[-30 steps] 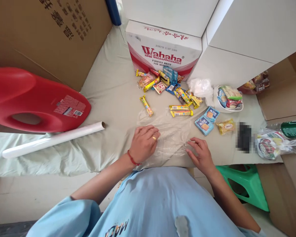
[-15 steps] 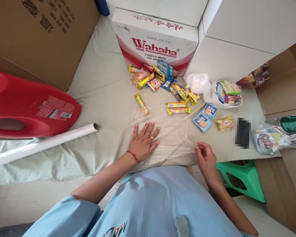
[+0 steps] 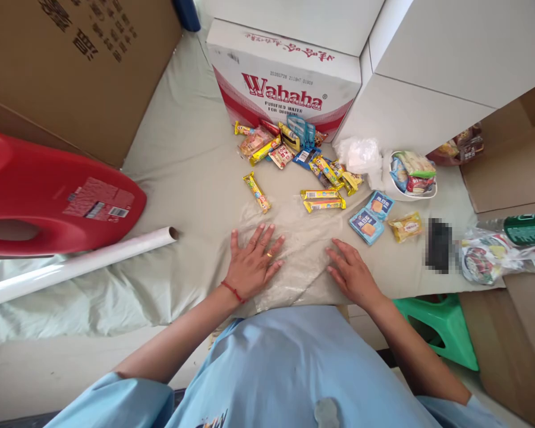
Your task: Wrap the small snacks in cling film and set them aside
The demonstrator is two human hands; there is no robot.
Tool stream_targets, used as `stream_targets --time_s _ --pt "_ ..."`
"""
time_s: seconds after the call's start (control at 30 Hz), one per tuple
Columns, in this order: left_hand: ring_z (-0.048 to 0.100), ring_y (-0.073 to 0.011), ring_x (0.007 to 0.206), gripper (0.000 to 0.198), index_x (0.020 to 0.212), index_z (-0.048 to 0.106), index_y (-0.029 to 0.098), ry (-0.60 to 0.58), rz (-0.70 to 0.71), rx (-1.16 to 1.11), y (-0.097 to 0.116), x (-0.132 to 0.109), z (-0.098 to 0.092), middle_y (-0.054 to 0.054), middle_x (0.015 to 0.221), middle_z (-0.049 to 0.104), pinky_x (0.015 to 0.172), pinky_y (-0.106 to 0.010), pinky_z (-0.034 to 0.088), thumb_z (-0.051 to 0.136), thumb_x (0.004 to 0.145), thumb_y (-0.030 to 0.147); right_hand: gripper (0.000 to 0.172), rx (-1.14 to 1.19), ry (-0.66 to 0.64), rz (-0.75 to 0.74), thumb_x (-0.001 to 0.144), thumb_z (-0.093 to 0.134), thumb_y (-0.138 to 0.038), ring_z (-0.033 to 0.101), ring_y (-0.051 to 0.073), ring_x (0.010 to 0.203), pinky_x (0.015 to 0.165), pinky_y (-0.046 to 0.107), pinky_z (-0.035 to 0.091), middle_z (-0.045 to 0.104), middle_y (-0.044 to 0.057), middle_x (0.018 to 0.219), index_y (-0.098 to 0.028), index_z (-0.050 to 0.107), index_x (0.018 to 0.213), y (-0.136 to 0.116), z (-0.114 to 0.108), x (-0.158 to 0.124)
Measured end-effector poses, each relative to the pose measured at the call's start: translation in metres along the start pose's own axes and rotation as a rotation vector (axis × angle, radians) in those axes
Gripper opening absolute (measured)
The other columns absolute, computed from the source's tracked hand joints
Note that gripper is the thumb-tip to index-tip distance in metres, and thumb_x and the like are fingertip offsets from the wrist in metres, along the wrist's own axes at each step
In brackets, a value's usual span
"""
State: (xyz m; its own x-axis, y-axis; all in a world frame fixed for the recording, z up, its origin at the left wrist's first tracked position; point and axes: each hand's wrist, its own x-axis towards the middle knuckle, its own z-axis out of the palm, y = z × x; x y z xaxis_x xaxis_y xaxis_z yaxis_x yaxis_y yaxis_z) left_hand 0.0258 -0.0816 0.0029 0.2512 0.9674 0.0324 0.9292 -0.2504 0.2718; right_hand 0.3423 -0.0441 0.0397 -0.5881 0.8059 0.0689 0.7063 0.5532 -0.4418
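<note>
A clear plastic bag (image 3: 296, 261) lies flat on the cloth-covered surface in front of me. My left hand (image 3: 253, 261) rests on its left part, fingers spread, with a ring and a red string bracelet. On the bag's right side my right hand (image 3: 352, 270) lies palm down, its fingers apart. Neither hand holds anything. Beyond the bag are a yellow snack stick (image 3: 257, 192) and a pair of yellow snack sticks (image 3: 323, 200). Blue cracker packets (image 3: 369, 223) and a yellow wrapped snack (image 3: 405, 226) lie to the right of them.
A pile of wrapped snacks (image 3: 282, 145) sits against the Wahaba-style water carton (image 3: 289, 77), printed "Wahaha". A white bowl (image 3: 412, 195) holds more packets. To the left are a red jug (image 3: 62, 196) and a white roll (image 3: 80, 264). A green stool (image 3: 461, 339) stands below the right edge.
My right hand has moved left and opened from a loose curl, and now lies on the bag. My left hand has shifted slightly left and stays spread.
</note>
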Motion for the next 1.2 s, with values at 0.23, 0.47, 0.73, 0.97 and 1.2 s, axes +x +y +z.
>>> stream_targets --time_s 0.23,0.47,0.73,0.97,1.2 --pt "0.026 -0.0353 0.158 0.067 0.164 0.028 0.021 -0.068 -0.111 0.071 -0.012 -0.009 -0.005 -0.015 0.172 0.020 0.122 -0.075 -0.006 0.034 0.105 0.052 0.029 0.161 -0.105 0.014 0.103 0.053 -0.033 0.064 0.026 0.126 0.105 0.047 0.055 0.068 0.012 0.136 -0.023 0.070 0.126 0.035 -0.020 0.018" --pt "0.025 -0.0311 0.159 0.067 0.164 0.030 0.022 -0.067 -0.116 0.071 -0.011 -0.008 -0.005 -0.012 0.172 0.022 0.125 -0.070 -0.006 0.035 0.105 0.054 0.030 0.032 -0.081 0.064 0.101 0.050 -0.032 0.070 0.025 0.097 0.083 0.036 0.054 0.075 0.011 0.108 -0.018 0.073 0.114 0.043 -0.058 0.158" --pt "0.025 -0.0274 0.159 0.066 0.163 0.032 0.023 -0.058 -0.127 0.074 -0.011 -0.008 -0.005 -0.011 0.172 0.023 0.127 -0.066 -0.010 0.034 0.105 0.056 0.045 -0.476 -0.074 0.120 0.098 0.056 -0.040 0.047 0.038 0.127 0.100 0.047 0.042 0.065 0.024 0.127 -0.007 0.065 0.128 0.016 -0.011 0.302" --pt "0.025 -0.0289 0.159 0.066 0.164 0.030 0.024 -0.049 -0.119 0.061 -0.012 -0.008 -0.005 -0.011 0.172 0.025 0.127 -0.066 -0.006 0.037 0.105 0.054 0.041 -0.591 -0.070 0.210 0.100 0.034 -0.011 0.060 0.034 0.110 0.089 0.041 0.042 0.067 0.024 0.118 -0.008 0.068 0.123 0.027 0.003 0.311" --pt "0.023 -0.0290 0.160 0.067 0.164 0.030 0.023 -0.041 -0.116 0.032 -0.012 -0.008 -0.006 -0.012 0.172 0.024 0.127 -0.067 -0.006 0.035 0.105 0.055 0.038 -0.530 -0.049 0.087 0.103 0.041 -0.030 0.056 0.033 0.111 0.093 0.042 0.041 0.068 0.022 0.119 -0.009 0.068 0.120 0.044 -0.018 0.291"
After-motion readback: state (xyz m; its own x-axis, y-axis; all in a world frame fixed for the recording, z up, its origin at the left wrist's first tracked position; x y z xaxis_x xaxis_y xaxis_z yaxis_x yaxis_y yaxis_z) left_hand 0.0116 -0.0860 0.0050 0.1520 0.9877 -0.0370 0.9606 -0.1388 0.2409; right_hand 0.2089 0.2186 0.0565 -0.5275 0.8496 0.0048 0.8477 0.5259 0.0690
